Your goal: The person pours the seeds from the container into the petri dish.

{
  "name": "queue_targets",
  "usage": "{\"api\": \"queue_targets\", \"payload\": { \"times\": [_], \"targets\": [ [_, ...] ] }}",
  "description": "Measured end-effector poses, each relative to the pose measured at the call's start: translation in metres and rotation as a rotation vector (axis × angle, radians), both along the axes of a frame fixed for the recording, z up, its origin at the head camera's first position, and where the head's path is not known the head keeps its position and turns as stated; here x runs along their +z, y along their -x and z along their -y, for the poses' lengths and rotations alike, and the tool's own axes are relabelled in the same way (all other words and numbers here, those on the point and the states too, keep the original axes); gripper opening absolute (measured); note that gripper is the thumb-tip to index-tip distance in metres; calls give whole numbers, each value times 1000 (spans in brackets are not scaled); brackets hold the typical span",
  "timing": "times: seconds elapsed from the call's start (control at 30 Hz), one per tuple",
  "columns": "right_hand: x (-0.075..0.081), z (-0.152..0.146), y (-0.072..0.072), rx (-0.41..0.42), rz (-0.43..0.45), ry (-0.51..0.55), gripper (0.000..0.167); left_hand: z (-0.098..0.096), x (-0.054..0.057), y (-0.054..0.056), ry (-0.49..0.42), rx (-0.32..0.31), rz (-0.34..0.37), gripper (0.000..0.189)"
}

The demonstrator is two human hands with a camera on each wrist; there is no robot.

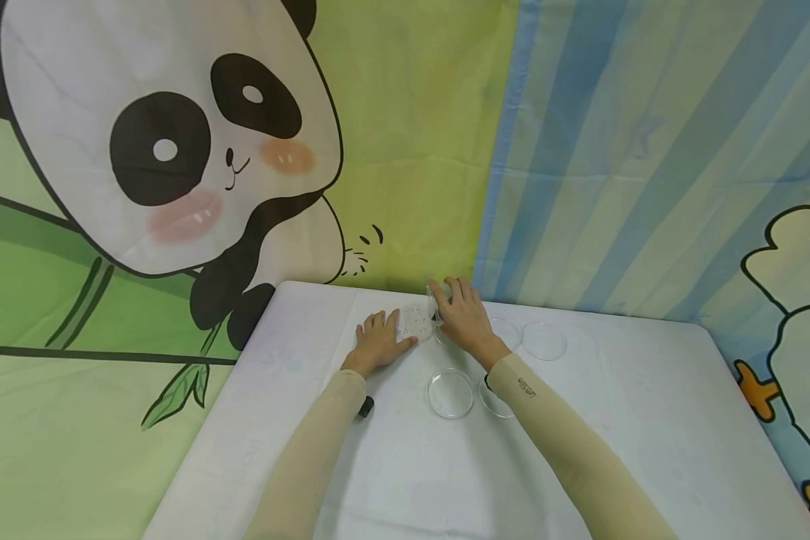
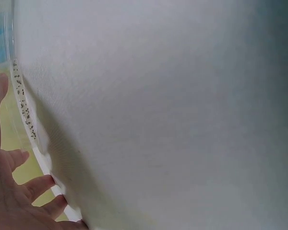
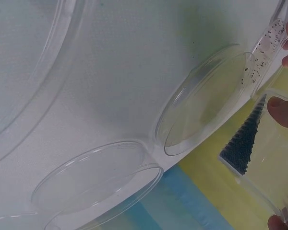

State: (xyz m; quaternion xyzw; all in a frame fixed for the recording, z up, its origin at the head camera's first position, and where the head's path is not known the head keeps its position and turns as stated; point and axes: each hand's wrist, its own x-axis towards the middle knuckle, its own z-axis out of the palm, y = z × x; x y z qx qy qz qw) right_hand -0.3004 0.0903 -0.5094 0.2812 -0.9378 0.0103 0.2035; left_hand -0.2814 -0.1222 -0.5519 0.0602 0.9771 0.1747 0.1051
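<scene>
My right hand (image 1: 463, 319) grips a tilted clear plastic container (image 3: 266, 158) with small dark seed-like grains (image 3: 245, 139) heaped in one corner. Beneath and beside it lies a clear dish (image 1: 415, 322) with a pale bottom dotted with dark specks (image 3: 266, 50). Spread fingers of my left hand (image 1: 378, 341) rest at that dish's left side, thumb and index finger at its edge. In the left wrist view only the dish's specked side (image 2: 24, 105) shows, next to the left hand (image 2: 19, 191). Part of the container is hidden behind the right fingers.
Several clear round dishes stand on the white table (image 1: 648, 420): one front dish (image 1: 450, 417), another partly under the right sleeve, and others such as the back right dish (image 1: 544, 358). A small black object (image 1: 366, 407) sits beside the left sleeve. A printed curtain (image 1: 412, 150) hangs behind.
</scene>
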Motion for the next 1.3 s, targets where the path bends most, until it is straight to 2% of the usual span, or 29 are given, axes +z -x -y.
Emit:
{"api": "queue_targets", "payload": {
  "times": [0.4,0.8,1.3],
  "targets": [
    [0,0,1,-7,-23,-37,95,1,-1,0,-3,-5,-2,89],
    [0,0,1,3,-47,-18,94,1,0,-1,-21,-11,-22,87],
    [4,3,1,-2,-20,-28,98,2,-1,0,-9,-15,-30,87]
  ]
}}
